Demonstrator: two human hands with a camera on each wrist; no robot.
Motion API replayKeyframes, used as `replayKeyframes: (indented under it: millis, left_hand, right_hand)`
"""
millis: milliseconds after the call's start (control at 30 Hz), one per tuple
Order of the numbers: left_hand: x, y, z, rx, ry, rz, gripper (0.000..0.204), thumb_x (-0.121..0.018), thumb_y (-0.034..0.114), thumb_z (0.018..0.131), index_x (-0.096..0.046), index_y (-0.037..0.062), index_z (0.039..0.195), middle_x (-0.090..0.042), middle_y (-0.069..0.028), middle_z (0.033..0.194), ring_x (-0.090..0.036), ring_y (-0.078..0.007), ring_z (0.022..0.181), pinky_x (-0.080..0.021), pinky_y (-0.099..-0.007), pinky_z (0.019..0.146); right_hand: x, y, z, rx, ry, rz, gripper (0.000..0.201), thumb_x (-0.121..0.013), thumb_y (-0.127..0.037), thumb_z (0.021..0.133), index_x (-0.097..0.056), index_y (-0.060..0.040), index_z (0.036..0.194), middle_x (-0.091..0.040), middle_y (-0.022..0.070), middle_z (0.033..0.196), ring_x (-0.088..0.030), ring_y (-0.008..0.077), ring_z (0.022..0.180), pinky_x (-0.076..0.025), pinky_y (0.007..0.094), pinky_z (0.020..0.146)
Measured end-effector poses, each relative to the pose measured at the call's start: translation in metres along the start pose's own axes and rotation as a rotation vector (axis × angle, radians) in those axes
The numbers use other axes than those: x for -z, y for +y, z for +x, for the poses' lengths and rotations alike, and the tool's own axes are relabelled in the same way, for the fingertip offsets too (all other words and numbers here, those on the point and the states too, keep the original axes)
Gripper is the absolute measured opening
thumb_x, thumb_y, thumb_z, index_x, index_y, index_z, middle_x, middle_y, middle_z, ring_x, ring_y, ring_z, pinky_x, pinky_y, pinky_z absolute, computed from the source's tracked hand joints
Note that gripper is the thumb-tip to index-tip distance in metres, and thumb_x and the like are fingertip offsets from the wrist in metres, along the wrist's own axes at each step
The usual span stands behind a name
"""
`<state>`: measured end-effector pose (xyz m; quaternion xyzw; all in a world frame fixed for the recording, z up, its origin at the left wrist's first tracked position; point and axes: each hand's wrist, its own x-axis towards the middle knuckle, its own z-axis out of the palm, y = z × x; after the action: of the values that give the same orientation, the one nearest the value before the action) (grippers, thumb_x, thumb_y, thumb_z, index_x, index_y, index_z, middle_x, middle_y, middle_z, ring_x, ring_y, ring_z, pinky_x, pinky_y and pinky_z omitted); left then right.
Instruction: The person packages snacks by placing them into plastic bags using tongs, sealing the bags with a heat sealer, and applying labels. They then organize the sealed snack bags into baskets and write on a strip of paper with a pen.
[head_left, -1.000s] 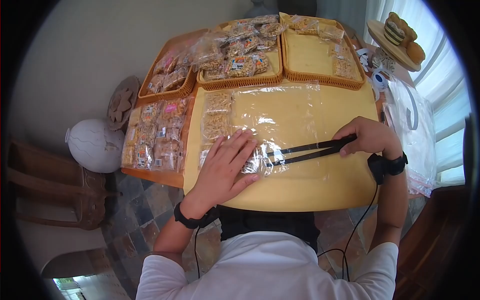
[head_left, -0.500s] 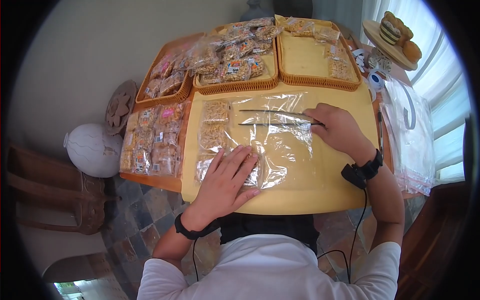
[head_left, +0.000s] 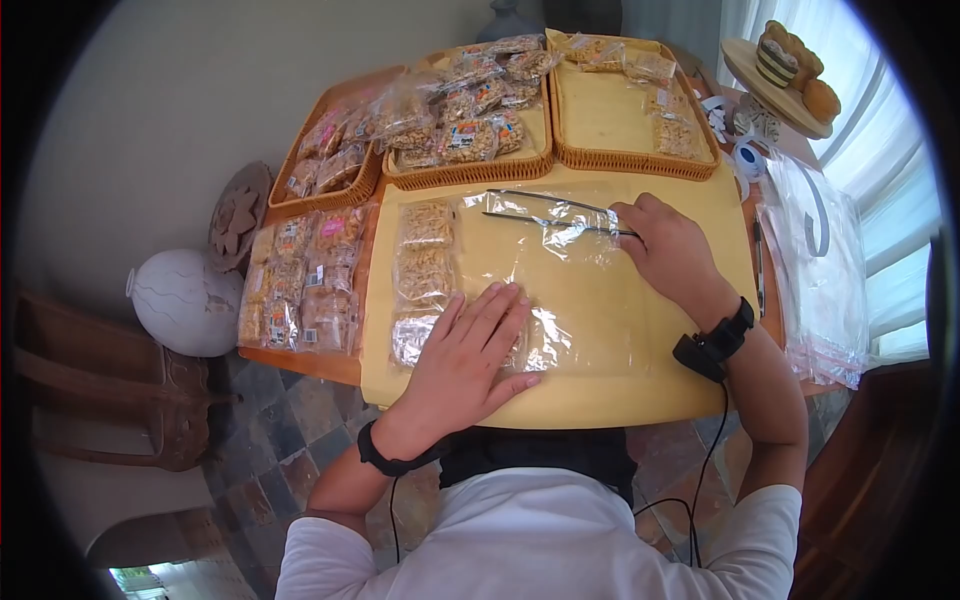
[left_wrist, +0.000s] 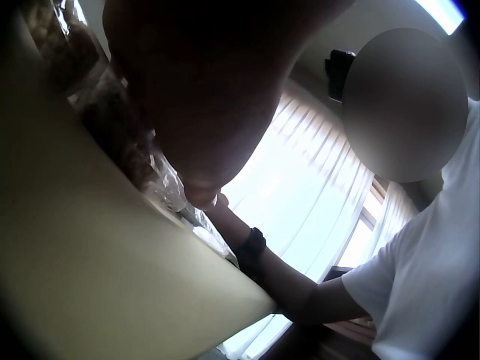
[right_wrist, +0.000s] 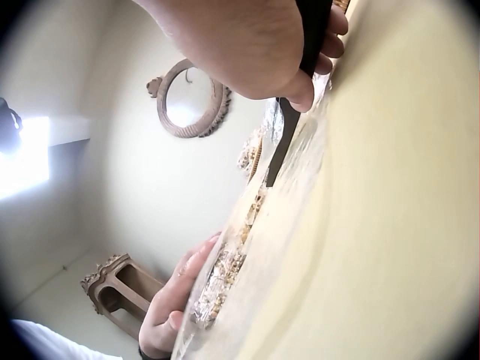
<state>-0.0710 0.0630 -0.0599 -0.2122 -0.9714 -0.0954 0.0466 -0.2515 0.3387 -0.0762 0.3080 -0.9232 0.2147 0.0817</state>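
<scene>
A large clear plastic bag (head_left: 590, 330) lies flat on the yellow-covered table, with wrapped snack packs (head_left: 425, 268) in a column along its left end. My left hand (head_left: 462, 345) rests on the nearest packs, its fingers extended and thumb out to the right. Black tongs (head_left: 560, 224) are gripped in my right hand (head_left: 662, 245) near the bag's far right corner. Their two arms point left, slightly apart, and overlap the bag's far part, with no pack between the tips. In the right wrist view, the tongs (right_wrist: 282, 146) slope down toward the packs.
Wicker trays of snack packs stand along the back: a left one (head_left: 278, 190), a full middle one (head_left: 470, 175) and a right one (head_left: 640, 163). Filled bags (head_left: 335, 270) lie at the left edge. Flat plastic bags (head_left: 825, 290), a pen (head_left: 759, 265) and a tape roll (head_left: 748, 160) lie at right.
The tongs in my right hand have moved away from my body, from beside the nearest packs to the bag's far edge. My left hand has stayed on the packs, shifting slightly right.
</scene>
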Motion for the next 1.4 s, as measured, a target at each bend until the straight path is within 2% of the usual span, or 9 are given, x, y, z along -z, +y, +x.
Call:
replayKeyframes:
  millis: [300, 467, 667, 867, 1000, 1033, 1100, 1200, 1400]
  left_hand:
    - [-0.010, 0.001, -0.013, -0.002, 0.023, -0.012, 0.091, -0.063, 0.062, 0.099, -0.040, 0.0008, 0.162, -0.042, -0.0187, 0.168, -0.038, -0.0377, 0.157, -0.027, -0.0549, 0.129]
    - [-0.015, -0.001, -0.015, -0.013, 0.080, 0.028, 0.092, -0.062, 0.064, 0.099, -0.040, 0.0019, 0.163, -0.042, -0.0187, 0.169, -0.039, -0.0370, 0.157, -0.028, -0.0543, 0.129]
    - [-0.018, -0.002, -0.019, -0.007, 0.140, -0.012, 0.088, -0.062, 0.065, 0.098, -0.046, 0.0071, 0.162, -0.042, -0.0178, 0.169, -0.040, -0.0350, 0.157, -0.029, -0.0555, 0.128]
    - [-0.006, -0.023, -0.035, -0.083, 0.257, -0.067, 0.083, -0.065, 0.061, 0.097, -0.052, 0.0068, 0.158, -0.046, -0.0181, 0.166, -0.046, -0.0350, 0.153, -0.032, -0.0548, 0.125]
    - [0.013, -0.080, -0.069, 0.182, 0.492, -0.156, 0.076, -0.066, 0.055, 0.100, -0.053, 0.0026, 0.154, -0.051, -0.0220, 0.161, -0.049, -0.0416, 0.149, -0.036, -0.0547, 0.122]
    - [0.012, -0.088, -0.075, 0.251, 0.570, -0.194, 0.075, -0.067, 0.053, 0.100, -0.053, 0.0014, 0.153, -0.052, -0.0232, 0.159, -0.049, -0.0435, 0.148, -0.038, -0.0546, 0.121]
    - [0.000, -0.093, -0.078, 0.252, 0.537, -0.237, 0.075, -0.067, 0.052, 0.100, -0.053, 0.0011, 0.153, -0.052, -0.0233, 0.159, -0.049, -0.0442, 0.148, -0.038, -0.0546, 0.121]
    - [-0.010, -0.093, -0.073, 0.219, 0.470, -0.273, 0.076, -0.067, 0.053, 0.100, -0.053, 0.0008, 0.153, -0.050, -0.0233, 0.160, -0.047, -0.0446, 0.149, -0.037, -0.0534, 0.122]
    - [-0.011, -0.091, -0.074, 0.212, 0.437, -0.285, 0.079, -0.071, 0.053, 0.098, -0.052, 0.0010, 0.154, -0.049, -0.0228, 0.161, -0.046, -0.0442, 0.151, -0.039, -0.0529, 0.122]
  right_hand:
    - [0.007, 0.011, -0.005, -0.008, 0.013, 0.013, 0.031, -0.076, -0.022, 0.095, -0.073, -0.0102, 0.123, -0.067, 0.0112, 0.105, -0.070, 0.0342, 0.101, -0.058, 0.0463, 0.086]
    - [0.030, 0.017, -0.020, 0.152, -0.151, 0.154, 0.034, -0.079, -0.020, 0.091, -0.072, -0.0089, 0.122, -0.068, 0.0125, 0.104, -0.070, 0.0356, 0.098, -0.056, 0.0462, 0.084]
    - [0.057, -0.002, -0.057, 0.112, -0.175, 0.150, 0.036, -0.080, -0.017, 0.090, -0.073, -0.0079, 0.124, -0.066, 0.0126, 0.099, -0.069, 0.0350, 0.092, -0.056, 0.0435, 0.081]
    - [0.108, 0.007, -0.090, -0.035, -0.253, 0.105, 0.037, -0.082, -0.006, 0.086, -0.073, -0.0010, 0.122, -0.068, 0.0133, 0.097, -0.069, 0.0297, 0.088, -0.054, 0.0379, 0.078]
    - [0.187, 0.041, -0.109, -0.205, -0.417, -0.011, 0.028, -0.081, -0.003, 0.085, -0.074, 0.0022, 0.112, -0.069, 0.0101, 0.086, -0.065, 0.0218, 0.075, -0.052, 0.0352, 0.071]
    - [0.201, 0.057, -0.112, -0.365, -0.381, 0.066, 0.020, -0.078, -0.004, 0.090, -0.074, 0.0015, 0.109, -0.067, 0.0072, 0.082, -0.063, 0.0185, 0.072, -0.050, 0.0331, 0.068]
    - [0.214, 0.063, -0.101, -0.573, -0.255, 0.276, 0.011, -0.069, -0.007, 0.100, -0.072, -0.0010, 0.109, -0.064, -0.0008, 0.079, -0.056, 0.0059, 0.065, -0.045, 0.0253, 0.060]
    - [0.193, 0.039, -0.055, -0.546, -0.283, 0.676, 0.036, -0.055, -0.031, 0.114, -0.068, 0.0000, 0.125, -0.058, -0.0016, 0.073, -0.050, 0.0058, 0.058, -0.041, 0.0238, 0.053]
    - [0.112, -0.022, 0.056, -0.605, -0.494, 0.586, 0.048, -0.052, -0.045, 0.115, -0.072, -0.0019, 0.115, -0.057, -0.0039, 0.071, -0.048, 0.0055, 0.054, -0.038, 0.0240, 0.050]
